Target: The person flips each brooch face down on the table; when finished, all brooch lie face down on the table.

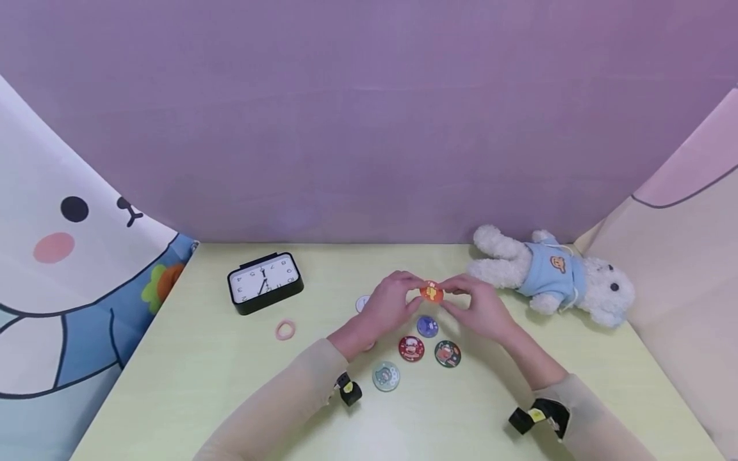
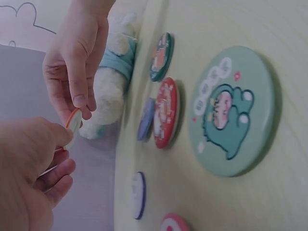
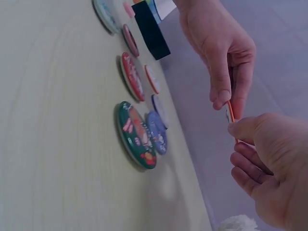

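Observation:
My left hand [image 1: 392, 302] and right hand [image 1: 481, 308] pinch opposite edges of a small round orange-red badge [image 1: 431, 292] with a yellow figure on it. Both wrist views show the badge edge-on, held up off the table between thumbs and fingers. Below it on the table lie a blue badge [image 1: 427, 326], a red badge [image 1: 411, 349] and a dark green badge [image 1: 448, 353]. Nearer the front is a pale green badge [image 2: 236, 110] with a dinosaur-like figure. A white badge [image 2: 138, 195] and a pink-rimmed badge [image 2: 174, 223] are partly covered by my left arm in the head view.
On the left of the table [image 1: 190, 384] stands a black-framed clock [image 1: 265, 282], with a pink ring [image 1: 285, 330] in front of it. A white plush toy in a blue top [image 1: 553, 272] lies at the back right. A purple backdrop [image 1: 369, 128] rises behind the table.

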Tool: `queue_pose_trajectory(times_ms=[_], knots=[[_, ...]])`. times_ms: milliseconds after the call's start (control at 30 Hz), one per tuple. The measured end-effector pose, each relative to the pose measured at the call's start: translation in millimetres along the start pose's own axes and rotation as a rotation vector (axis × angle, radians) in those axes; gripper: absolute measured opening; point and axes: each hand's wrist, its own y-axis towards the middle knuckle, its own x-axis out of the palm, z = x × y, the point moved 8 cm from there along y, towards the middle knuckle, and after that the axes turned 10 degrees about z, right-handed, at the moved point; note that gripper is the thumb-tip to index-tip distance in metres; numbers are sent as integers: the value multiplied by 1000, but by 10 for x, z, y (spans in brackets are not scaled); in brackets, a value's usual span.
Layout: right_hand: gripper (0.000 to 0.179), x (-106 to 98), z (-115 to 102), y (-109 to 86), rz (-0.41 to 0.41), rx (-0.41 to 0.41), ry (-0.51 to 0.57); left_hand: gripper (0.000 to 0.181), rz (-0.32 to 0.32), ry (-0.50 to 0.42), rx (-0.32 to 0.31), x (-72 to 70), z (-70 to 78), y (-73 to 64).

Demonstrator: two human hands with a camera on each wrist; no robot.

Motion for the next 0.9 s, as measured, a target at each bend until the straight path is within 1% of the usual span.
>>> queue_pose_trajectory(times_ms=[167, 367, 633, 900], knots=[[27, -91, -29, 30, 18, 17, 44, 36, 48, -12, 42, -75, 43, 12], [28, -153, -16, 48, 31, 55, 135, 36, 103, -50, 54, -139, 66, 5], [22, -227, -32, 82, 60, 90, 230, 29, 212, -121, 74, -216, 75, 1], [19, -223, -14, 98, 40, 184, 310, 25, 276, -156, 85, -232, 91, -6]])
